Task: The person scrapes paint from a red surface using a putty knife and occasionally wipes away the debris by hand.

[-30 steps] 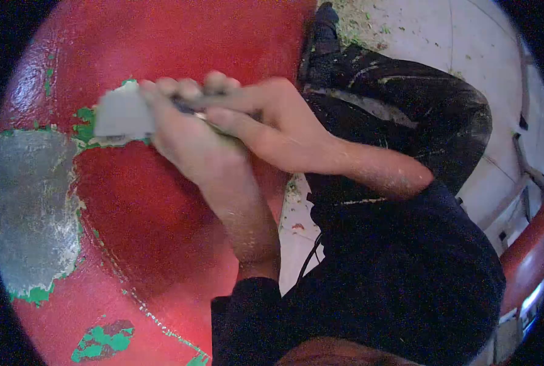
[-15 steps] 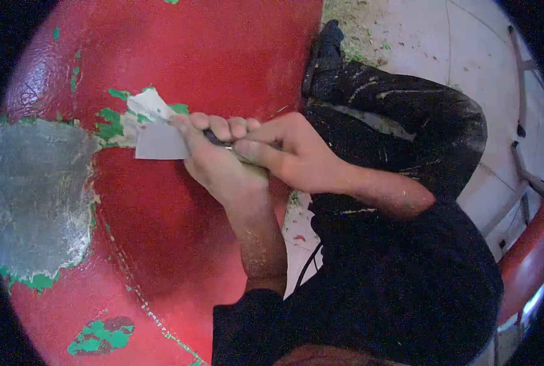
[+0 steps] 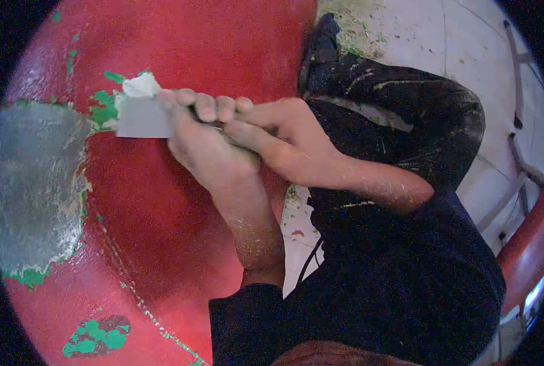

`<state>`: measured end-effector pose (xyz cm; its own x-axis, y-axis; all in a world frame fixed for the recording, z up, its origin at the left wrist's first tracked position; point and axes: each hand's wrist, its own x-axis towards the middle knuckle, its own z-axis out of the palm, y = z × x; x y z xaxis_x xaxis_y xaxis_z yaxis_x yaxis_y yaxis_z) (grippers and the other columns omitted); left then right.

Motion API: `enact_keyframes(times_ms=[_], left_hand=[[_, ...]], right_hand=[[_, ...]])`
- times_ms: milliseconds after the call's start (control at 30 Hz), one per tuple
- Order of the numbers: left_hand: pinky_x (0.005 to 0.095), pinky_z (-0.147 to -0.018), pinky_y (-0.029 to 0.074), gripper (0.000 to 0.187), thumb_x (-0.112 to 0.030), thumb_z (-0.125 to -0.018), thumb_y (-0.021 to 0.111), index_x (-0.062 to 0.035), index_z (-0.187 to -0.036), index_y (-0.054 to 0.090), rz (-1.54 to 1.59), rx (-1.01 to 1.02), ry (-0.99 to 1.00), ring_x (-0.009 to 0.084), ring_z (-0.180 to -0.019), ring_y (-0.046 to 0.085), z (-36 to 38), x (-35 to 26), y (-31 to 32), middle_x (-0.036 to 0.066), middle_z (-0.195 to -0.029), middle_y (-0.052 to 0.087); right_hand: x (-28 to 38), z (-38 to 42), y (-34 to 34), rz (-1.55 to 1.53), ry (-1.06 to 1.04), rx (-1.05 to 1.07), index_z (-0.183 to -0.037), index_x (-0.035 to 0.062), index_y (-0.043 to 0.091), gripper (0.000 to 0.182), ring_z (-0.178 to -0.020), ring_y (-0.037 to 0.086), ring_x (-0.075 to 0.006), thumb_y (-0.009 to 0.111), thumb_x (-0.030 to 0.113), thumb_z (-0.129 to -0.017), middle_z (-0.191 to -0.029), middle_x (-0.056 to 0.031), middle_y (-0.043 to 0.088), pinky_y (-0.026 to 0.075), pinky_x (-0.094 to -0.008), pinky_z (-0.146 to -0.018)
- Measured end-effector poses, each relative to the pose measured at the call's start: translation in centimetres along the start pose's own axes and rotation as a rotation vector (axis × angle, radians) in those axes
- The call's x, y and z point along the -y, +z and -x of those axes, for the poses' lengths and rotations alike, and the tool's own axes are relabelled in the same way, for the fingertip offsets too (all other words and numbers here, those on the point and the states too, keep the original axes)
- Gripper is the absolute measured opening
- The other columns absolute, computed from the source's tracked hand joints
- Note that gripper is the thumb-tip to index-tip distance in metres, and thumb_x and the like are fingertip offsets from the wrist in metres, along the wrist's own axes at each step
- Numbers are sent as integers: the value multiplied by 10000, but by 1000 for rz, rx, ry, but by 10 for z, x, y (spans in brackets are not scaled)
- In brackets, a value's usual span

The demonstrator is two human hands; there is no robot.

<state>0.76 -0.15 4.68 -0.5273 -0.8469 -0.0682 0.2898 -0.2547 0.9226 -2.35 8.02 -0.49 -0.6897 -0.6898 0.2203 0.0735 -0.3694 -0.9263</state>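
Observation:
A scraper with a flat, rectangular grey blade [image 3: 144, 117] lies against the red curved surface [image 3: 162, 213]. Its blade overlaps a bare whitish patch [image 3: 139, 86] bordered by green spots [image 3: 103, 112]. My left hand [image 3: 208, 143] is wrapped round the scraper's dark handle, close behind the blade. Against it, my right hand [image 3: 287, 137] closes on the rear of the handle, its thumb along the near side. The fingers of both hands hide most of the handle.
At the far left is a large grey patch [image 3: 37, 189] with a ragged edge. Another green patch [image 3: 97, 337] shows at the lower left. My dark-trousered legs [image 3: 400, 97] rest on the pale floor [image 3: 406, 30], where debris is scattered. Metal bars [image 3: 521, 158] stand at the right.
Both hands and the scraper have moved left and slightly up. The blade now covers more of the whitish patch. The whole view has also shifted a little.

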Motion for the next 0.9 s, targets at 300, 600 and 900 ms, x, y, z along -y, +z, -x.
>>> enact_keyframes(times_ms=[300,600,900], left_hand=[[339,-517,432,289,-359,-941,429,-136,-757,434,21,19,-91,128,-482,391,3,10,5,-27,-560,361],[349,-503,429,296,-365,-941,434,-142,-747,437,59,-39,-112,137,-472,396,-4,7,7,-23,-557,375],[353,-507,431,321,-375,-944,421,-144,-721,424,48,-25,-52,148,-484,421,-4,8,13,-23,-539,363]], right_hand=[[1,2,-12,-81,38,106,-729,-46,558,264,-658,402,-35,546,166,-887,-635,34,458,372,-246,-564],[-2,-3,-7,-27,11,3,-770,-6,596,258,-529,528,-164,553,239,-837,-599,-175,515,440,-333,-546],[-8,-8,-12,-112,18,51,-780,-26,597,285,-585,487,-89,535,242,-858,-576,-113,520,417,-315,-537]])
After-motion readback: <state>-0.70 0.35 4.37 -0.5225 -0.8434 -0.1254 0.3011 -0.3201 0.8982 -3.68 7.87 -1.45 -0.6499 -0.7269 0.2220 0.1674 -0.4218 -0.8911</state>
